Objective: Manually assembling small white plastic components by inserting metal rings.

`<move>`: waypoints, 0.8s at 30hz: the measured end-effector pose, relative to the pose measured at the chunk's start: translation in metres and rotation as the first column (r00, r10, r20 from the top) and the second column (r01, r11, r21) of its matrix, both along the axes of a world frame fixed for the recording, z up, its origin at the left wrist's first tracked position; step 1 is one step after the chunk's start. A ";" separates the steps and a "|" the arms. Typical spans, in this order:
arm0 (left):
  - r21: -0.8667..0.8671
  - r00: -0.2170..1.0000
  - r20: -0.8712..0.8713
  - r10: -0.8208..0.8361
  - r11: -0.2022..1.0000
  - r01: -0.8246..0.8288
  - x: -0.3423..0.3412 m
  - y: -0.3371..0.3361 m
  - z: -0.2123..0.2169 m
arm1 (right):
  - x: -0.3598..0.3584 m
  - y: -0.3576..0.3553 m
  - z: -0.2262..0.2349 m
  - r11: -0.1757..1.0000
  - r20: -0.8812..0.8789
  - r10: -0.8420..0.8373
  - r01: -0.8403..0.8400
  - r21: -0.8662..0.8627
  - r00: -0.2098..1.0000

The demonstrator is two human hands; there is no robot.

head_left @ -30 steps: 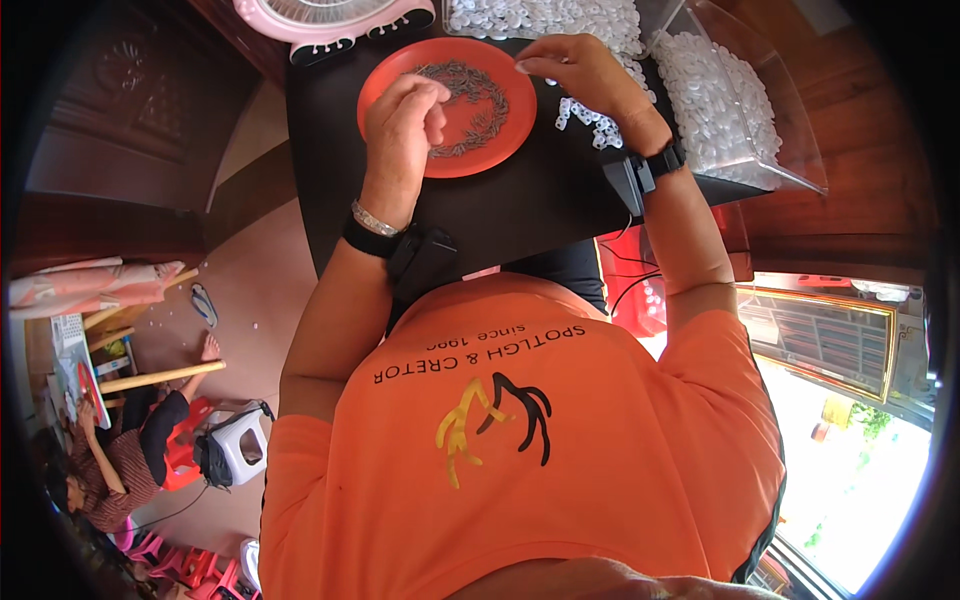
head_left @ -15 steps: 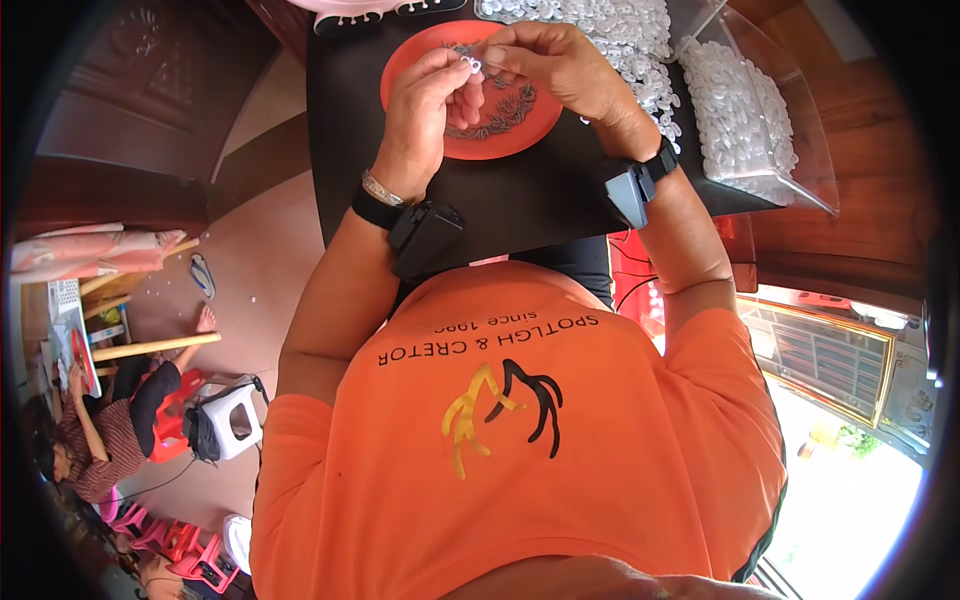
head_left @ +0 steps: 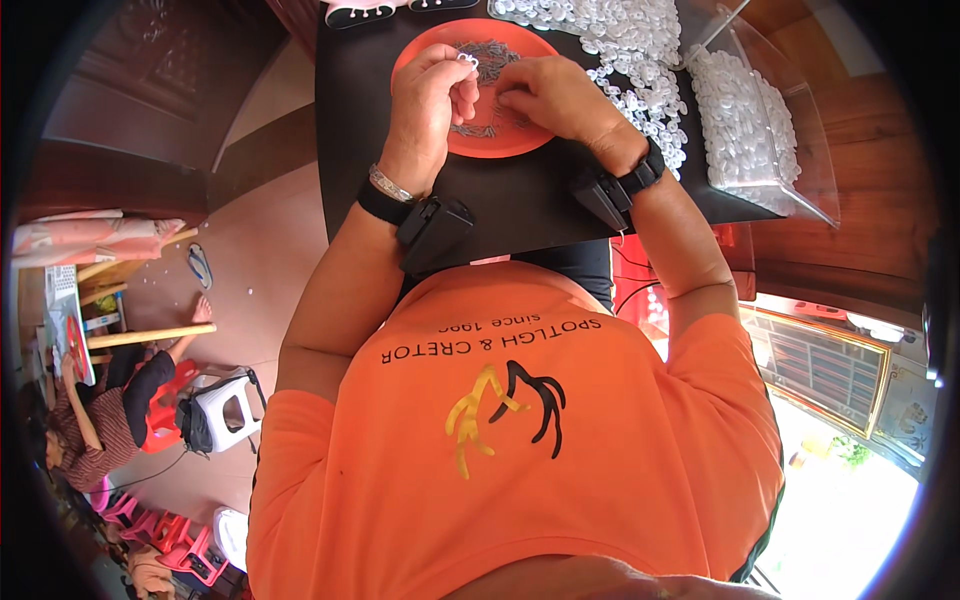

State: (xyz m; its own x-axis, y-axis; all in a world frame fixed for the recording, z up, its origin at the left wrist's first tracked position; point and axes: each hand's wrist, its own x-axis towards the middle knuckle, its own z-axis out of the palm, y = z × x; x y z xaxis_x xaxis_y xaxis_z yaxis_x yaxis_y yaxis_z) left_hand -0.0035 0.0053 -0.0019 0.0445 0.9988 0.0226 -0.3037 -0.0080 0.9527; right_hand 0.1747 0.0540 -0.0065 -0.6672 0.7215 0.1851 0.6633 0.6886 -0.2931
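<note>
My left hand [head_left: 425, 105], thumb and forefinger pressed together, pinches a small white plastic cable clip [head_left: 469, 60] above the left side of a round orange-red plate [head_left: 486, 149]. Thin grey nails [head_left: 490, 58] lie scattered in that plate. Over its right side is my right hand [head_left: 568, 98], fingers bent down and drawn together close to the nails. Whatever its fingertips hold, if anything, is hidden or too small to make out. A loose heap of similar white clips [head_left: 635, 40] spreads on the black tabletop [head_left: 500, 205] just beyond and right of my right hand.
A clear plastic bin [head_left: 815, 190] full of white pieces stands at the table's right edge. A pink-and-white item [head_left: 360, 12] sits at the far edge. On the left, another person [head_left: 100, 430] sits low near a white stool [head_left: 225, 415]; a slipper [head_left: 200, 265] lies on the floor.
My right hand has left the clip at my left fingertips and moved right and down over the nails. My left hand keeps hold of the clip, nearly in place.
</note>
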 end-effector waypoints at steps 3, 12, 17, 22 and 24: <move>0.006 1.000 -0.001 -0.013 1.000 0.013 0.001 0.001 -0.001 | 0.003 0.006 0.001 0.977 -0.217 -0.139 0.098 -0.191 0.966; 0.021 0.992 -0.105 -0.072 0.997 0.074 0.009 -0.005 0.000 | 0.002 -0.001 0.009 0.773 -0.633 -0.413 -0.117 -0.624 0.655; 0.062 0.988 -0.134 -0.070 0.995 0.079 0.013 -0.005 -0.001 | 0.000 -0.005 0.009 0.767 -0.679 -0.371 -0.203 -0.609 0.634; 0.081 0.982 -0.157 -0.102 0.990 0.115 0.015 -0.004 -0.007 | -0.002 -0.009 0.010 0.789 -0.661 -0.285 -0.221 -0.573 0.695; 0.080 0.980 -0.165 -0.109 0.989 0.124 0.015 -0.004 -0.007 | -0.001 -0.010 0.011 0.791 -0.655 -0.289 -0.212 -0.575 0.698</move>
